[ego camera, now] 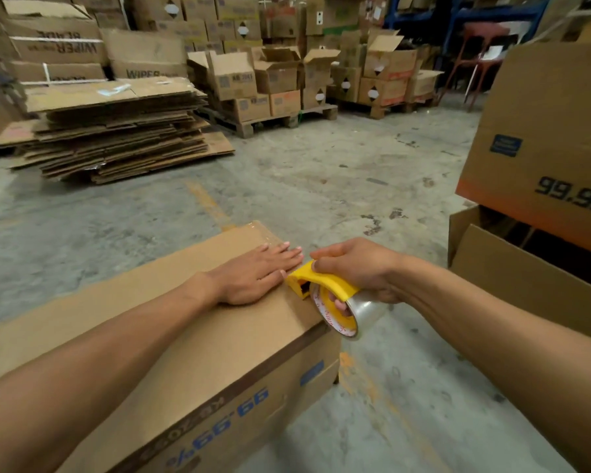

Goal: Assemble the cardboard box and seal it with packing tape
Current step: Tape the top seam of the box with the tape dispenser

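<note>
Setting: a warehouse with a grey concrete floor (321,172) is seen from a head-worn camera looking forward and down.
Cardboard box: a long brown cardboard box (191,353) is laid on the floor in the lower left, its top face up and blue print visible upside down on its near side.
Left hand: the left hand (256,278) is laid flat and open, palm down, on the top of the box near its far right edge, fingers stretched forward.
Right hand: the right hand (362,268) is closed around a yellow tape dispenser (321,279), just beside the left hand's fingertips.
Packing tape: a roll of clear packing tape (354,312) is carried in the dispenser, held at the box's right edge; a glossy strip is visible at the box's far corner.
Left background: a stack of flattened cardboard (116,138) is piled on the floor.
Far background: stacked cartons on pallets (277,87) are lined up.
Right side: a large printed carton (546,138) is set above an open carton (512,268).
</note>
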Demonstrator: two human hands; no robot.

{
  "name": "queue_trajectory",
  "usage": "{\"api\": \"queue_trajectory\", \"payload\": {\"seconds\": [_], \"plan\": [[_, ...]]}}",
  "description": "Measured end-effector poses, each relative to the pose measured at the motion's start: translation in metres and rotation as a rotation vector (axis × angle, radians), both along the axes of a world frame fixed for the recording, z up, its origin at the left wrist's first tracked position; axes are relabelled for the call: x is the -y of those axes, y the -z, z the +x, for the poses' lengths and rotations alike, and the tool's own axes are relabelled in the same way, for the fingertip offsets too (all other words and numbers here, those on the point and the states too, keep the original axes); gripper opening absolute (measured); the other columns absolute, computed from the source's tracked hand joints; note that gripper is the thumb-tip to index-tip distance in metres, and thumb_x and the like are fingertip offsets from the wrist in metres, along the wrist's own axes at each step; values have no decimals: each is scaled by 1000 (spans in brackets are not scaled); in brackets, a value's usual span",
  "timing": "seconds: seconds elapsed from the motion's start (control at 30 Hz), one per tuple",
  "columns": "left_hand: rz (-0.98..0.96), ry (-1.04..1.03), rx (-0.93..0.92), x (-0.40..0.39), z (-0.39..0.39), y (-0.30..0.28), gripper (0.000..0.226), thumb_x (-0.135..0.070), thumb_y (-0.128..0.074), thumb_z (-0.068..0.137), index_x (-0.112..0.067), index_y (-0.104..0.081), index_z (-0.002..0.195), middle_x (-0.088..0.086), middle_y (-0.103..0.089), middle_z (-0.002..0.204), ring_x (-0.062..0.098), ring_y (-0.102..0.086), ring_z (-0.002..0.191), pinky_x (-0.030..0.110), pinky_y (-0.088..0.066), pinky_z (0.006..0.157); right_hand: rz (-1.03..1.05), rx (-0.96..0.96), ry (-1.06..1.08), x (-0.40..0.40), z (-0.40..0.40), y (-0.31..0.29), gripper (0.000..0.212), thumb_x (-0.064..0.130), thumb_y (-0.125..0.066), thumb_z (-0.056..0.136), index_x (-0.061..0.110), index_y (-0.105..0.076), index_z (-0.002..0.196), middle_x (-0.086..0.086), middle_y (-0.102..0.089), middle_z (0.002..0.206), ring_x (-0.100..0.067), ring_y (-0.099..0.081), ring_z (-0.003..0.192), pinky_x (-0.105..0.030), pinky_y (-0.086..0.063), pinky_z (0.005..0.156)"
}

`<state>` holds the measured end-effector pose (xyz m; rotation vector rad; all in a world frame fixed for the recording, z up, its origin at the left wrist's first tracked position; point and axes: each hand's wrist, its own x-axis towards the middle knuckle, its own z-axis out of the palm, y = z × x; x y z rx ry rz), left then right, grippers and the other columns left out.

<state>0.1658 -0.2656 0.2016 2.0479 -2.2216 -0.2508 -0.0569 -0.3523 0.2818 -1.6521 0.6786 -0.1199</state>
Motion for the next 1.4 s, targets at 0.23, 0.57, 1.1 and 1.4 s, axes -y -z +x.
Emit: {"api": "queue_trajectory", "payload": {"seconds": [0.23, 0.57, 1.1, 1.4], "plan": [[5, 1, 6, -2, -5, 3, 51, -27, -18, 105, -33, -6, 154, -17, -2, 162, 0, 6, 148, 30, 5, 121, 7, -57, 9, -2, -3, -2, 13, 14, -58, 96, 24, -66, 97, -12, -65, 59, -18, -56, 36, -27, -51, 43], [15, -15, 25, -3, -3, 2, 54, -38, -12, 101, -34, -6, 154, -18, -4, 161, -2, 4, 147, 32, 2, 121, 113, -121, -1, -4, -57, 1, 32, 15, -56, 98, 26, -54, 128, -15, -57, 54, -21, -52, 36, -26, -49, 39], [-15, 89, 12, 16, -61, 7, 53, -43, -14, 103, -33, -13, 155, -21, -8, 160, -3, 1, 147, 31, 4, 120, 134, -81, 23, -7, -81, 10, 42, 18, -61, 95, 24, -56, 137, -18, -68, 74, -23, -57, 45, -30, -55, 43], [-11, 65, 95, 15, -63, 9, 58, -52, -7, 99, -35, -1, 155, -18, -5, 162, -1, 2, 148, 36, 1, 122, 233, -203, -46, 6, -125, 15, 38, 23, -58, 97, 32, -57, 134, -23, -60, 80, -21, -55, 44, -29, -54, 45]]}}
